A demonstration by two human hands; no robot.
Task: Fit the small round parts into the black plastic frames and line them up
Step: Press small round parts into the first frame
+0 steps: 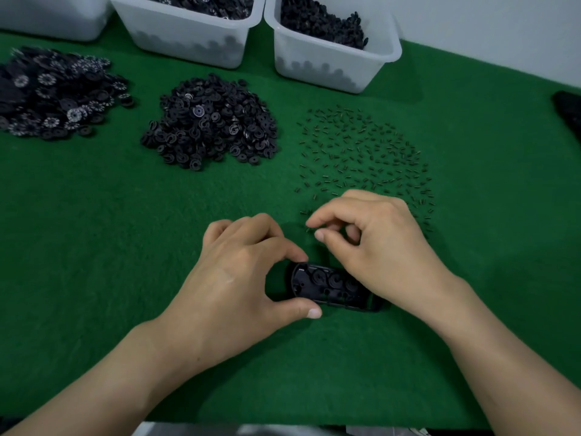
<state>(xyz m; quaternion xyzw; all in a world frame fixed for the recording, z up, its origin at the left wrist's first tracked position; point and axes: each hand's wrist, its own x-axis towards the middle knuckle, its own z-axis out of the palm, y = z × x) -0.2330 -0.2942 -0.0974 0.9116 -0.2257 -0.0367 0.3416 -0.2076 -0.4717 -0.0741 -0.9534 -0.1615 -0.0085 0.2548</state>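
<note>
A black plastic frame point(327, 286) lies flat on the green felt, with several small round parts seated in it. My left hand point(242, 278) grips the frame's left end between thumb and forefinger. Just above the frame's right end, my right hand point(374, 243) pinches a tiny dark pin point(308, 229) between thumb and forefinger; it hides the frame's right end. A field of tiny pins point(364, 155) lies scattered beyond my right hand. A heap of small black round parts point(210, 121) sits further back, centre-left.
A pile of larger toothed discs point(56, 92) lies at the far left. Two white bins point(191, 36) point(333, 55) of black parts stand along the back edge. A dark object point(569, 111) sits at the right edge. The green felt point(94, 231) covers the table.
</note>
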